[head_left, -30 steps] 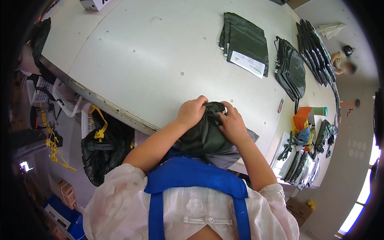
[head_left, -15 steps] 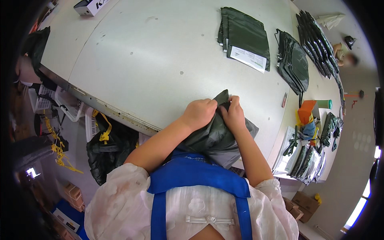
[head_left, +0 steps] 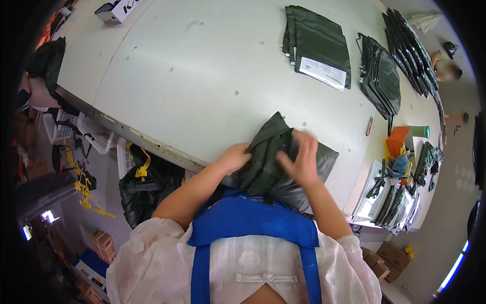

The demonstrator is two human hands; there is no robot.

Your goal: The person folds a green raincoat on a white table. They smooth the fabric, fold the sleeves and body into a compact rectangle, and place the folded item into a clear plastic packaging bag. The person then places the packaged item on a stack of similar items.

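A folded piece of dark green fabric (head_left: 264,157) lies at the table's near edge, in front of my blue apron. Its pointed upper corner sticks up away from me. My left hand (head_left: 236,157) is closed on the fabric's left edge, thumb and fingers pinching it. Over the right side of the fabric, my right hand (head_left: 304,158) has its fingers apart, somewhat smeared by motion, with nothing held. A dark grey plastic sheet or bag (head_left: 325,161) shows under the fabric and sticks out to the right.
Dark green flat pouches (head_left: 321,45) with a white printed label lie on the table (head_left: 167,101) at the far side. More pouches (head_left: 379,76) are stacked further right. A small red cutter (head_left: 369,125) lies near an orange box (head_left: 399,139). White baskets (head_left: 96,134) stand below the left edge.
My hands have moved apart; the left has slid down and left along the fabric. The right has let go and spread its fingers. The fabric lies more opened out.
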